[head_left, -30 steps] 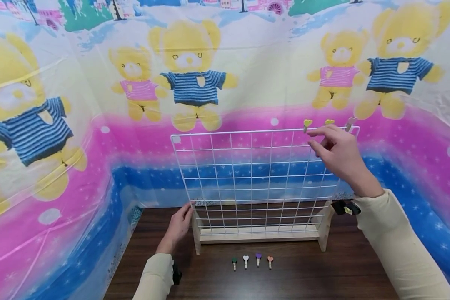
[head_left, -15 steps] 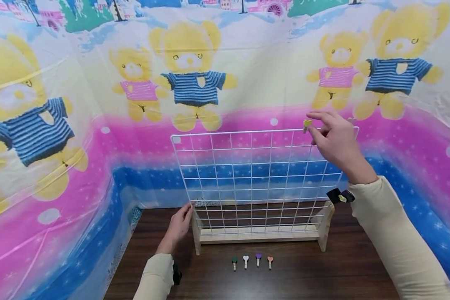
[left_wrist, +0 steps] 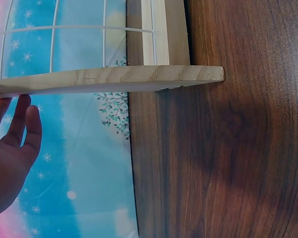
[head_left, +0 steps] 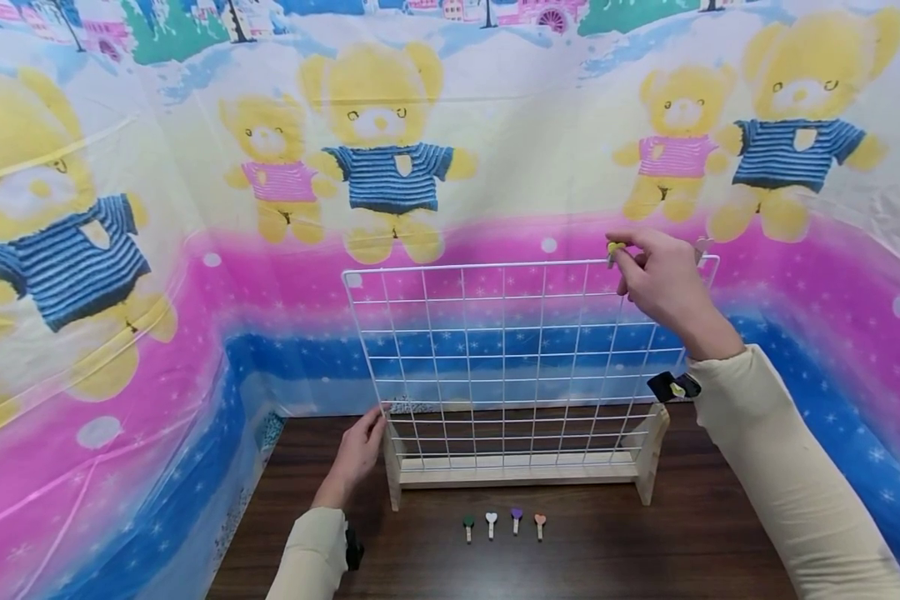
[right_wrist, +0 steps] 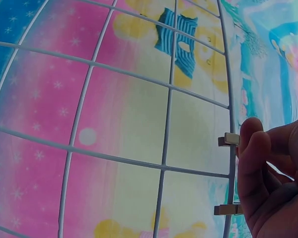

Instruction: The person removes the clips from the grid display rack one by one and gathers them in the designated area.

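My right hand is at the top wire of a white wire grid, toward its right end. Its thumb and index finger pinch a small clothespin with a yellow-green heart. In the right wrist view, that clothespin's wooden end is on the edge wire beside the fingertips, and a second clothespin sits lower along the wire. A pale pinkish clothespin shows behind the hand. With its fingertips, my left hand touches the outer side of the stand's left wooden upright.
Several heart clothespins lie in a row before the stand: green, white, purple and orange. A wooden crossbar joins the uprights on the dark table. A bear-print cloth hangs behind and around.
My right hand has shifted slightly left, and its thumb and index finger have closed onto the yellow-green heart clothespin. It covers the neighbouring yellow one. The left hand stays in place.
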`<state>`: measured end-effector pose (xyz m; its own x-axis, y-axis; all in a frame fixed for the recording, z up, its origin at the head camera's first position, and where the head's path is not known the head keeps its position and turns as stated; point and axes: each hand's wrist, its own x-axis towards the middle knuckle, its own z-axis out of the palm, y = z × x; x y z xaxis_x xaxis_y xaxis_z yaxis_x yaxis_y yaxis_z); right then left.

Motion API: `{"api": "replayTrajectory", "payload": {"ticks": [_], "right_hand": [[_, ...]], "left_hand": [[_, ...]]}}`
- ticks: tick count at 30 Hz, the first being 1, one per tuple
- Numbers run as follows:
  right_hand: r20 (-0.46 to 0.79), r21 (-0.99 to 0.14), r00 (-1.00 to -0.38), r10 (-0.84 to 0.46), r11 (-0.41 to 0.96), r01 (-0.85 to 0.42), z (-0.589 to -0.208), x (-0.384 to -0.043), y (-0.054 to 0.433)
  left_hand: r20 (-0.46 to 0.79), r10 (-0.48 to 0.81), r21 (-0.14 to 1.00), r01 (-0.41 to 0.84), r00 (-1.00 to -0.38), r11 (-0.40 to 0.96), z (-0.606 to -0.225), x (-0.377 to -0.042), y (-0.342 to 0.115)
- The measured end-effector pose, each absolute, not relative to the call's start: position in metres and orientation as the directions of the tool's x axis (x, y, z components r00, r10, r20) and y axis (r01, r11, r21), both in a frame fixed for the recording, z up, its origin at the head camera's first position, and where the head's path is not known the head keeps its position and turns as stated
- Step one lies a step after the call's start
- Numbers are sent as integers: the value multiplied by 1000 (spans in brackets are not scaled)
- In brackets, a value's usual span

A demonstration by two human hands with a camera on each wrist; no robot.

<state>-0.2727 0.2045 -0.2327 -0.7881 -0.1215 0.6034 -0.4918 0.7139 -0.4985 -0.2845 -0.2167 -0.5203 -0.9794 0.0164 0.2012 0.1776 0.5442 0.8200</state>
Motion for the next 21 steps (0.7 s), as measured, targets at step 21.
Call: {"api": "replayTrajectory", "payload": {"ticks": [21], "right_hand": [[734,-420,-674,-86,723,-549,-236,-273,202]], "left_hand": [[206,7,819,177,-978,546,-519,-283,-217]]}}
